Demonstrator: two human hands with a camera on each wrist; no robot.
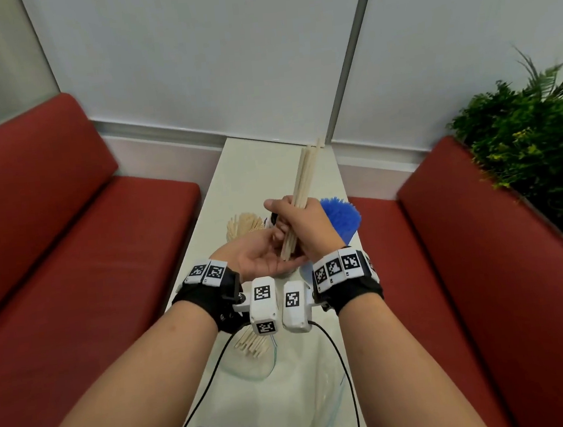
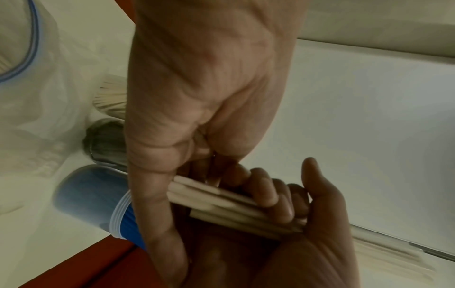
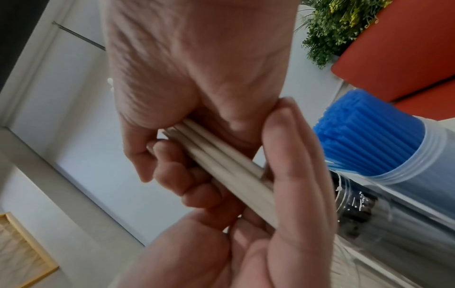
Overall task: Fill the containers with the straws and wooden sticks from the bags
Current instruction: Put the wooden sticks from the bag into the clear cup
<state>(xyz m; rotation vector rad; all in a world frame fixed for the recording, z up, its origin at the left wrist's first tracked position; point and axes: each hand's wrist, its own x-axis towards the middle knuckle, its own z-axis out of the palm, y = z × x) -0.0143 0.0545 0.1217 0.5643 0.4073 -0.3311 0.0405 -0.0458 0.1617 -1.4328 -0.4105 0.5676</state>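
Note:
My right hand point(image 1: 300, 223) grips a bundle of long wooden sticks point(image 1: 301, 184), held nearly upright above the table. In the right wrist view its fingers curl round the sticks point(image 3: 229, 171). My left hand point(image 1: 264, 259) lies palm up and flat under the sticks' lower ends, its straight fingers point(image 3: 295, 175) touching them. Behind the hands stand a clear container of blue straws point(image 1: 342, 216) and a container of shorter wooden sticks point(image 1: 243, 224). A clear bag with wooden sticks point(image 1: 252, 348) lies near me, partly hidden by my wrists.
A second, flattened clear bag point(image 1: 329, 401) lies at the table's near right. A clear container with dark contents point(image 3: 357, 210) stands beside the straws. The narrow white table point(image 1: 262, 167) runs between two red benches point(image 1: 69, 233), with a green plant point(image 1: 528, 144) at far right.

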